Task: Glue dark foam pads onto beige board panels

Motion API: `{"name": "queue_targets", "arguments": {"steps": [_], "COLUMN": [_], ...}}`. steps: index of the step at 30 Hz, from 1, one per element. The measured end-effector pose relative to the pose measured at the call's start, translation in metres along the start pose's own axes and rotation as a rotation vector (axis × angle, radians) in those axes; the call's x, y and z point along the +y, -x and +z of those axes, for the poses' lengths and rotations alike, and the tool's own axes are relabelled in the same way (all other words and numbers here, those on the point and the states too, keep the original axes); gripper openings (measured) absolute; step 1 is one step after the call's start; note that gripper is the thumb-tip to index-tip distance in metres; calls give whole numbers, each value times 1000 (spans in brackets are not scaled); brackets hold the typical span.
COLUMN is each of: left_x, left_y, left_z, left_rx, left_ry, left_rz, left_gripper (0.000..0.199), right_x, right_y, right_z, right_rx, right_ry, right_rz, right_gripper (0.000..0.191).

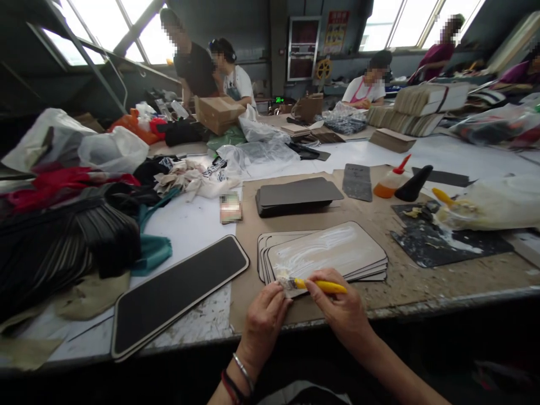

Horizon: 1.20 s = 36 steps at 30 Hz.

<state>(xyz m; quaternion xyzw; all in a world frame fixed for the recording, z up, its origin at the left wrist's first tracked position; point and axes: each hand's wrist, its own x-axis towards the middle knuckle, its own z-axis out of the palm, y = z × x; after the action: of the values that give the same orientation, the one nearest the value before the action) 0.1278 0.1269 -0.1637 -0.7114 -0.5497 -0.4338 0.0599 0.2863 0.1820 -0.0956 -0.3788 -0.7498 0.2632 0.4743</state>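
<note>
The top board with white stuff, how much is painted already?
White streaks cross much of the top board, so that looks done. The right hand holds the yellow brush at the near left corner, beside the left hand. The right end looks mostly bare, so that's probably left.

Flat brush: lying low and nearly level over the near-left corner of the stack, bristles toward the left.
Handle: bright yellow, pointing right.
Bristles: clotted with whitish paste, at the top panel's surface.
Panel stack: several thin tan panels with rounded corners and dark edges, lying flat on a brown sheet, slightly fanned so that lower edges show at left and right.
Top panel: tan face up, set at a slant.
White paste: streaked unevenly across the top panel, thicker beside the bristles.
</note>
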Motion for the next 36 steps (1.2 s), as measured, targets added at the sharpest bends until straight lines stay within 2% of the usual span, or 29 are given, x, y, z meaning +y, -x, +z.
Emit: {"name": "queue_targets", "arguments": {"steps": [3,5,12,14,16,21,23,25,27,31,33,36], "left_x": [1,1,-2,-1,-1,-7,-10,-12,-14,-17,-18,-18], "left_y": [1,1,-1,-2,-3,-6,-6,-6,-4,-1,0,1], "left_z": [-1,-1,1,1,0,-4,-5,-7,-10,-13,-14,-14], "left_rx": [-6,0,69,74,80,53,47,43,32,6,-7,0], "left_ry": [3,8,-7,-14,-30,-64,-62,-58,-57,-37,-29,-43], "left_rz": [0,6,100,114,136,203,232,254,270,269,259,246], "left_gripper": [11,12,13,13,13,13,13,12,13,17,18,18], "right_x": [12,23,88,97,93,50,44,53,72,99,96,76], "right_y": [-6,-12,-45,-48,-43,-22,-26,-39,-55,-70,-67,-59], "right_z": [-7,-21,-105,-118,-116,-88,-89,-97,-107,-112,-106,-98], "right_rx": [59,92,242,260,224,-4,-2,81,117,17,-46,-77], "right_ry": [109,195,611,658,643,384,328,360,424,493,462,337], "right_rz": [-10,-44,-82,-93,-104,-114,-100,-101,-116,-160,-160,-98], "right_gripper": [9,10,23,25,22,15,13,14,17,22,21,14]}}
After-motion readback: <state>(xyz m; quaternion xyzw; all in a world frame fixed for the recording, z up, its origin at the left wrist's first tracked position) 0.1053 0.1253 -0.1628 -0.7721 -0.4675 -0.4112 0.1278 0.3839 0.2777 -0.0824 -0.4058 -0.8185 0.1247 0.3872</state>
